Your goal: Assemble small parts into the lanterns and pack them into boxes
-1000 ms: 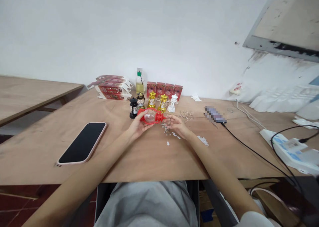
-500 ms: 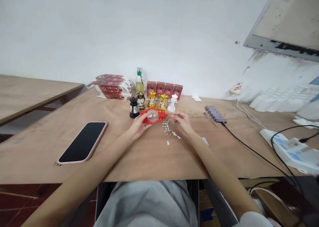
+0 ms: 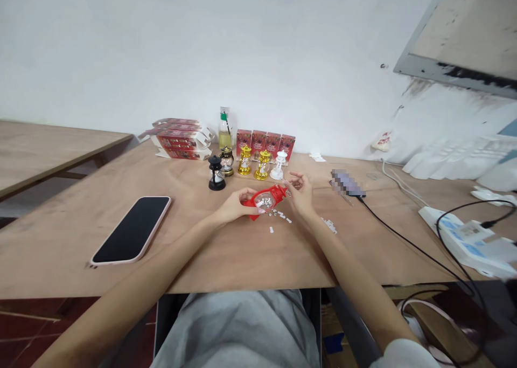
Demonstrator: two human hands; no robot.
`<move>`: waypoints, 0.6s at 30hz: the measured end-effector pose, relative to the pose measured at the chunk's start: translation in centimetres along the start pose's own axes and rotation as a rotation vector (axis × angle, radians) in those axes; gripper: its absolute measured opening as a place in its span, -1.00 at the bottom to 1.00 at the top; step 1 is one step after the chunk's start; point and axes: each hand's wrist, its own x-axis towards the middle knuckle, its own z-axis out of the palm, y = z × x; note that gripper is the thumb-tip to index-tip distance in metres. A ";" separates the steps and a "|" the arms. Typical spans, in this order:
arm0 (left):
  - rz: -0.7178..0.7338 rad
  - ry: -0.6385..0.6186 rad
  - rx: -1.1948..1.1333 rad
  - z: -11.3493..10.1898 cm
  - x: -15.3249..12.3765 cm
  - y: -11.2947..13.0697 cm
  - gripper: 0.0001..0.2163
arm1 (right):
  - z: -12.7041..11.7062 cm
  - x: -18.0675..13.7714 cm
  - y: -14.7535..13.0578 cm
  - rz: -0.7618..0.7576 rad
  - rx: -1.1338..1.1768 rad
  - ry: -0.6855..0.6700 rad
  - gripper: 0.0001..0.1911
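Note:
My left hand grips a small red toy lantern with a clear globe, held on its side just above the wooden table. My right hand is at the lantern's top end, fingers pinched on a thin wire handle there. Small white bits lie scattered on the table under both hands.
Behind my hands stand a black lantern, two gold lanterns and a white one, with red boxes, a bottle and flat cartons. A phone lies left; a blurred item, cable and power strip lie right.
The red lantern has come nearer and to the right, now tilted. My right hand has lifted from the white bits to the lantern's top with the wire.

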 end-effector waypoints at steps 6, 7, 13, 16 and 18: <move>0.044 -0.077 0.093 -0.1 0.2 -0.5 -0.56 | -0.2 -0.3 0.2 -0.117 -0.108 -0.010 -0.72; 0.048 -0.066 0.125 -0.2 0.2 -0.6 -0.54 | -0.2 -0.4 0.0 -0.148 -0.135 -0.003 -0.73; 0.104 -0.118 0.180 -0.5 0.0 -0.5 -0.55 | -0.4 -0.5 -0.2 -0.206 -0.248 -0.054 -0.78; 0.112 -0.196 0.167 -0.4 -0.1 -0.5 -0.58 | -0.5 -0.4 0.3 -0.201 -0.275 -0.182 -0.84; 0.111 -0.192 0.172 -0.3 -0.1 -0.6 -0.58 | -0.6 -0.3 0.5 -0.234 -0.317 -0.193 -0.83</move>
